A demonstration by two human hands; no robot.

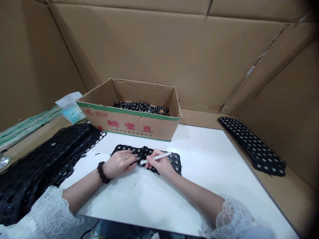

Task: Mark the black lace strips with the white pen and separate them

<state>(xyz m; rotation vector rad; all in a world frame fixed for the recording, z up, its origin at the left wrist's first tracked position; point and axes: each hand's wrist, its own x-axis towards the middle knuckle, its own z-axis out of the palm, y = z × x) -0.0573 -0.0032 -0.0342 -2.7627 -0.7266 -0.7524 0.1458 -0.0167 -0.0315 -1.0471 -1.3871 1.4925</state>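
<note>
Your left hand (122, 163) lies palm down over the left part of the black spotted strip (175, 162), its fingers extended and close together, pinching nothing that shows. Your right hand (159, 162) pinches a slim white stick (163, 155) between thumb and fingers, holding it at a slant with its lower end at the raised fold in the middle of the strip, just beside your left fingertips. The strip lies flat apart from that fold, on the white top of the bench (209, 142) in front of you, with pale round spots in rows along it. Just beyond it stands an open cardboard box (129, 121), a green band and red characters on its near side, with small black rings (142, 107) lying inside. To your left is a heap of black perforated sheets (45, 152), and behind that a white and pale blue packet (72, 108) beside green and white strands (32, 122). Well apart on your right, more black spotted strips (251, 146) lie by the cardboard wall (286, 109). You wear a dark band (103, 172) on your left wrist, and white lace sleeves cover both upper forearms.
</note>
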